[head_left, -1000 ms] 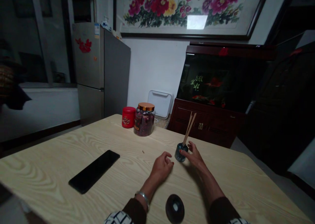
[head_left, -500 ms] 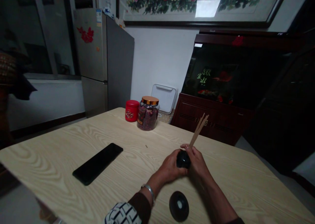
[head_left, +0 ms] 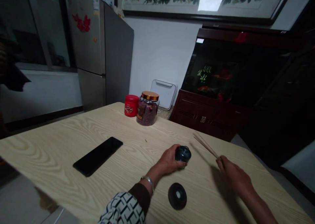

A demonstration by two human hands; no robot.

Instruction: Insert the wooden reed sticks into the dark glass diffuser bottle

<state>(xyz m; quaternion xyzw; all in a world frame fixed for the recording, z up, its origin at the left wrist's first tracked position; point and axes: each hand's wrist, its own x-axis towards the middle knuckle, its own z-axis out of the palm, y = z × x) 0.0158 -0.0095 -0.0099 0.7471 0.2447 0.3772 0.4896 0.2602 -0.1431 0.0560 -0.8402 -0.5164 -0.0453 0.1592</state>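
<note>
My left hand (head_left: 169, 160) is wrapped round a small dark round bottle (head_left: 183, 153) that stands on the pale wooden table (head_left: 61, 158). My right hand (head_left: 232, 176) is out to the right, pinched on the ends of thin wooden sticks (head_left: 204, 144) that lie low over the table, pointing back left. A dark round lid (head_left: 177, 196) with a pale centre rests on the table near me, between my forearms.
A black phone (head_left: 97, 156) lies on the left of the table. At the far edge stand a red tin (head_left: 131, 105) and a glass jar (head_left: 147, 108) with a copper lid. Beyond are a grey fridge (head_left: 103, 50) and a dark fish tank cabinet (head_left: 221, 96).
My right hand has drawn the sticks out of the bottle and carried them right and down. My left hand has closed round the bottle and kept it in place.
</note>
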